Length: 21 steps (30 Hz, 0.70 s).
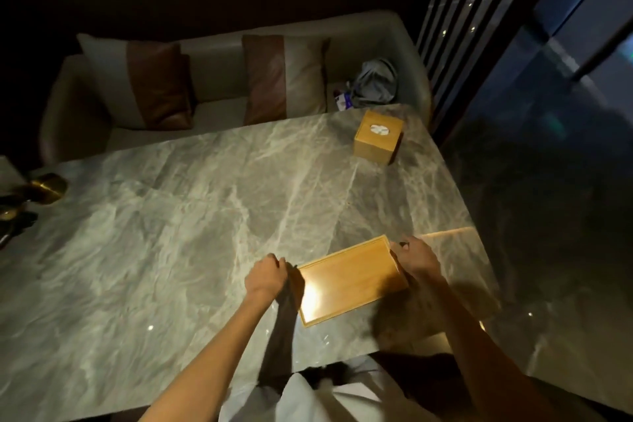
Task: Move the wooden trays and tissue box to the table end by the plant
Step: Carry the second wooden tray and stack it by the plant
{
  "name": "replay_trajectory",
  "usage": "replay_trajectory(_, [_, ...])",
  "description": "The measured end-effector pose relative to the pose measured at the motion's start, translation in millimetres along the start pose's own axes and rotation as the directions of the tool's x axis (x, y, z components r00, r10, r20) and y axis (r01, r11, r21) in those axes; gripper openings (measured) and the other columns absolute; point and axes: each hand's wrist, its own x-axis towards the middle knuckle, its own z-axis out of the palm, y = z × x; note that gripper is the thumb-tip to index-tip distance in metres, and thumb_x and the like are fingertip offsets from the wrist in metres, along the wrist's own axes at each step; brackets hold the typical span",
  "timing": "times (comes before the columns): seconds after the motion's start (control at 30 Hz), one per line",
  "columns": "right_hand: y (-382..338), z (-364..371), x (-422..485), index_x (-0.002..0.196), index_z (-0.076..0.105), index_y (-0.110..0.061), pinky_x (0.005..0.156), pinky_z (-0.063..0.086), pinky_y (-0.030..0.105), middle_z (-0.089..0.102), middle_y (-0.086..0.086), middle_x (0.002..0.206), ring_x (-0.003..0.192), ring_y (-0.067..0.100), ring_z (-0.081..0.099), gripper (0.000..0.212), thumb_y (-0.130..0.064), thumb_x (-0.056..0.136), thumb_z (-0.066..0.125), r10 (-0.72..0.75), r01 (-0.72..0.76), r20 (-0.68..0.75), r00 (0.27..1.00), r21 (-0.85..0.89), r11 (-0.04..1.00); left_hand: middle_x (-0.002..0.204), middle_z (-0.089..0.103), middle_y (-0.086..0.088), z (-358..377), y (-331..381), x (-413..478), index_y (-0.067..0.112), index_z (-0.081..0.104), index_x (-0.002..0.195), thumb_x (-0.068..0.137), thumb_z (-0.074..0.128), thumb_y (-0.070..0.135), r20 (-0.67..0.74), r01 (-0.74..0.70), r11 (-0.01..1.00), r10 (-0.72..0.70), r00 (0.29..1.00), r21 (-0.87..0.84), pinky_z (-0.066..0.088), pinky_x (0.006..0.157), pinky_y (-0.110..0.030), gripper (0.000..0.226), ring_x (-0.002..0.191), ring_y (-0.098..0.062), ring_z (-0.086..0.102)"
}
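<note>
A flat wooden tray lies on the grey marble table near its front right corner, with a bright light glare on it. My left hand grips the tray's left short end and my right hand grips its right short end. Whether the tray is lifted off the table I cannot tell. A square wooden tissue box, with white tissue showing in its top hole, stands at the far right corner of the table, away from both hands.
At the table's left end stands a brass pot with dark leaves below it. Behind the table is a pale sofa with two brown-and-cream cushions and a grey bag. A dark slatted screen rises on the right.
</note>
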Motion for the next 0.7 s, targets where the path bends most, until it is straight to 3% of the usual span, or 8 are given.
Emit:
replay_trajectory(0.1, [13,18,13,0.129,0.060,-0.007,0.105,0.048,0.046,0.064,0.019,0.130,0.120,0.036,0.061,0.038,-0.028,0.099,0.052,0.063,-0.071,0.086,0.994,0.097,0.993,0.121,0.064,-0.020,37,-10,-2,0.001,0.056,0.117,0.099,0.041,0.033,0.169,0.153,0.987,-0.144,0.975,-0.040,0.051,0.092,-0.041,0.040,0.111,-0.036,0.062])
replay_trajectory(0.2, [25,33,18,0.120,0.065,-0.003,0.106,0.045,0.048,0.067,0.022,0.120,0.113,0.036,0.062,0.034,-0.028,0.099,0.053,0.004,-0.004,-0.010,1.000,-0.009,1.000,0.123,0.063,-0.021,66,-13,-7,-0.002,0.059,0.121,0.096,0.046,0.026,0.294,0.254,0.961,-0.212,0.932,-0.113,0.053,0.095,-0.041,0.039,0.112,-0.036,0.063])
replay_trajectory(0.33, [33,46,15,0.140,0.052,-0.006,0.116,0.032,0.042,0.057,0.018,0.140,0.130,0.031,0.052,0.047,-0.036,0.105,0.041,-0.047,0.054,0.043,0.998,-0.190,0.980,0.140,0.041,-0.020,85,-1,-18,-0.001,0.045,0.135,0.087,0.059,0.027,0.397,0.403,0.885,-0.291,0.871,-0.234,0.048,0.106,-0.045,0.057,0.123,-0.037,0.052])
replay_trajectory(0.4, [32,52,12,0.141,0.048,-0.002,0.115,0.035,0.046,0.054,0.022,0.141,0.130,0.036,0.051,0.048,-0.032,0.104,0.047,-0.020,0.026,0.059,0.998,-0.118,0.993,0.143,0.029,-0.016,85,2,-24,0.006,0.030,0.143,0.081,0.064,0.033,0.425,0.432,0.873,-0.311,0.850,-0.225,0.042,0.110,-0.046,0.076,0.130,-0.036,0.043])
replay_trajectory(0.5, [17,56,10,0.139,0.051,-0.001,0.111,0.040,0.045,0.056,0.023,0.138,0.127,0.039,0.053,0.045,-0.027,0.101,0.052,0.001,0.002,0.051,0.999,-0.061,0.998,0.144,0.028,-0.015,71,-10,-21,0.016,0.029,0.144,0.080,0.063,0.030,0.431,0.454,0.817,-0.287,0.855,-0.356,0.043,0.109,-0.047,0.074,0.128,-0.037,0.042])
replay_trajectory(0.6, [-15,60,10,0.133,0.054,0.002,0.108,0.042,0.046,0.060,0.025,0.131,0.124,0.040,0.057,0.039,-0.018,0.100,0.055,0.017,-0.025,0.071,0.997,0.101,0.995,0.138,0.050,-0.020,38,-31,-5,0.013,0.037,0.143,0.089,0.062,0.011,0.329,0.372,0.636,-0.191,0.925,-0.676,0.051,0.100,-0.045,0.059,0.119,-0.036,0.057])
replay_trajectory(0.7, [-60,60,7,0.131,0.048,0.009,0.103,0.046,0.053,0.061,0.026,0.120,0.112,0.039,0.061,0.040,-0.007,0.097,0.060,-0.071,0.021,0.141,0.987,0.326,0.945,0.128,0.060,-0.018,-24,-58,17,0.017,0.041,0.143,0.092,0.062,0.006,0.259,0.311,0.481,-0.172,0.950,-0.820,0.055,0.080,-0.043,0.057,0.103,-0.031,0.063])
